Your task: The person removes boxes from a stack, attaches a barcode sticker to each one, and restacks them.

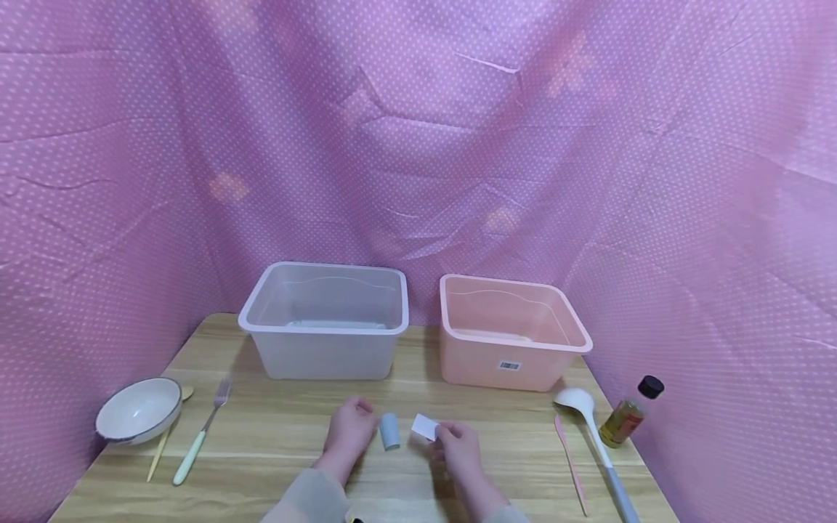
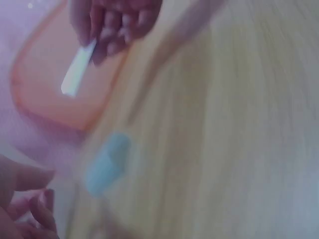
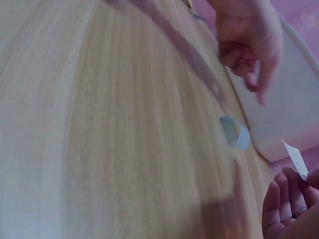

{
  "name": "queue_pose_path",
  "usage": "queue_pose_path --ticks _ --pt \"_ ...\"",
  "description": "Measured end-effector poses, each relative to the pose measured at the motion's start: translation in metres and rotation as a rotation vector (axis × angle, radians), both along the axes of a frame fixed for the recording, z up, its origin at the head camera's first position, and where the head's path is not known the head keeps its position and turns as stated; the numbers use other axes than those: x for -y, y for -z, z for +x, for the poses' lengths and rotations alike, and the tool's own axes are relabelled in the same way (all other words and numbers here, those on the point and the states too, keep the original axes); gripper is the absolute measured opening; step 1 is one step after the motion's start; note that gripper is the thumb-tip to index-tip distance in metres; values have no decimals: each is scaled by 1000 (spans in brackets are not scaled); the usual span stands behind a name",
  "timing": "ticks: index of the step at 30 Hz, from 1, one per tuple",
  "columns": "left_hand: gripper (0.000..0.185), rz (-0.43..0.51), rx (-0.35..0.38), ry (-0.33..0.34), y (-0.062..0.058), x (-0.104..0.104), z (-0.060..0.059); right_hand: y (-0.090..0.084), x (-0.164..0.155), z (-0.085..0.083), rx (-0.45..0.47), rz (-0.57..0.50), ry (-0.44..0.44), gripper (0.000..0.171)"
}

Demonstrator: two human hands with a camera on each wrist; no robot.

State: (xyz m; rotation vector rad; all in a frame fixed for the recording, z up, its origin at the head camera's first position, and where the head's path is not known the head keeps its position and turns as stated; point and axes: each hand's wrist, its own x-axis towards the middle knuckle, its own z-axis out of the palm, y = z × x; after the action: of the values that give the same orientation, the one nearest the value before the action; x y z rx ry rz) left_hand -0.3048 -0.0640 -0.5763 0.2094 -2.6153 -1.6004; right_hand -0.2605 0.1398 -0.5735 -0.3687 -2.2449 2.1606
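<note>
A curled light blue piece of paper [image 1: 389, 431] rests on the wooden table between the two hands, bowed up like a half tube in the right wrist view. My right hand [image 1: 460, 449] pinches a small white paper slip [image 1: 425, 427] by one edge, thumb against fingers, above the table. Just left of the blue piece is my left hand [image 1: 352, 430]. Its fingers are loosely bent and hold nothing; in the left wrist view a gap shows between that hand [image 2: 27, 201] and the blue piece [image 2: 108, 164].
Behind the hands stand a whitish bin [image 1: 327, 352] and a pink bin [image 1: 503, 363]. At left lie a bowl [image 1: 139, 410], a yellow-handled utensil [image 1: 159, 454] and a fork [image 1: 203, 432]. On the right are a pink slim utensil [image 1: 571, 465], a ladle [image 1: 598, 436] and an oil bottle [image 1: 625, 418].
</note>
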Motion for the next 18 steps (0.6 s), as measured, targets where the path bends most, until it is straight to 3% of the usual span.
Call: queue_pose_path --ticks 2,5,10,13,18 --pt "11 48 -77 34 -9 -7 2 -3 2 0 -11 -16 -5 24" --pt "11 80 -169 137 -25 -19 10 -8 5 1 -29 -34 -18 23" --pt "15 -54 -293 317 -38 -40 26 -25 10 8 -52 -46 -38 23" --pt "20 -173 -368 331 -33 -48 31 -30 12 9 -49 -56 -52 22" --pt "29 -286 -426 286 -24 -52 36 -24 12 7 -35 -52 -62 22"
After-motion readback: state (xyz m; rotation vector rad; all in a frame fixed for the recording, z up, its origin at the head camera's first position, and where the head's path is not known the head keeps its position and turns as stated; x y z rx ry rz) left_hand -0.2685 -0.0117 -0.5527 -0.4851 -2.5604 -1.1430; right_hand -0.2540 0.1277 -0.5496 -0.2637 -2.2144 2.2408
